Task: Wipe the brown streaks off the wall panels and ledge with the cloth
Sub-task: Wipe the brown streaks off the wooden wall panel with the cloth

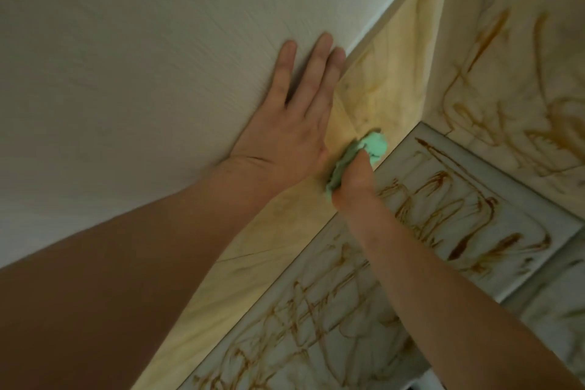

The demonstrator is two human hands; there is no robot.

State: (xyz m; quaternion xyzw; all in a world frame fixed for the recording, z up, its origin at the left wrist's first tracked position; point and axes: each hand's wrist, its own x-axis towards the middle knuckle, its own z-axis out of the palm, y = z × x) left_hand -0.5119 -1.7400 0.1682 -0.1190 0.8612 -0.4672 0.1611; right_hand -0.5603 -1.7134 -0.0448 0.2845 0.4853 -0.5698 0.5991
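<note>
My right hand [354, 180] grips a bunched green cloth [364, 149] and presses it against a yellowish panel [389, 88] that carries faint brown smears. My left hand [291, 123] lies flat with straight fingers on the pale textured surface [142, 57] beside that panel. Below the cloth, a white ledge panel [459, 209] is covered in heavy brown streaks. Another streaked white panel [316, 326] runs down toward the bottom edge. The wall panel [512, 72] at the upper right also bears long brown streaks.
A corner where the yellowish panel meets the right wall panel runs up from the ledge. At the far right edge a further streaked panel [557, 301] shows. A dark gap [424, 385] lies at the bottom of the view.
</note>
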